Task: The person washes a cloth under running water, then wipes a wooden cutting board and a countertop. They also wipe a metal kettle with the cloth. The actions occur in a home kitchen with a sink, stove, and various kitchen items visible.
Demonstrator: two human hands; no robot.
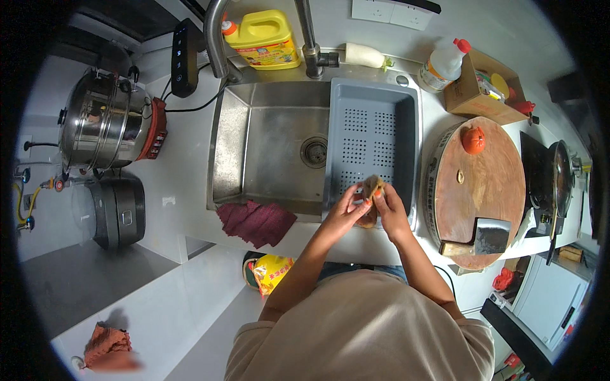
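My left hand [344, 210] and my right hand [393, 209] meet over the near end of a grey perforated plastic drain basket [339, 124]. Between them they grip a soft brown piece of food [371, 185], possibly a mushroom; the fingers cover much of it. Just below the fingers lies another brown piece [367, 220], partly hidden, at the basket's near end. The basket sits over the right part of a stainless steel sink [271, 138], whose drain [314, 151] shows at left.
To the right, a round wooden chopping block [481, 195] bears a tomato [473, 140], a small ring-like piece [460, 176] and a cleaver [493, 236]. A dark red cloth [257, 223] drapes by the sink's front edge. Behind stand a faucet [312, 52], a yellow jug [264, 40] and a white radish [364, 55].
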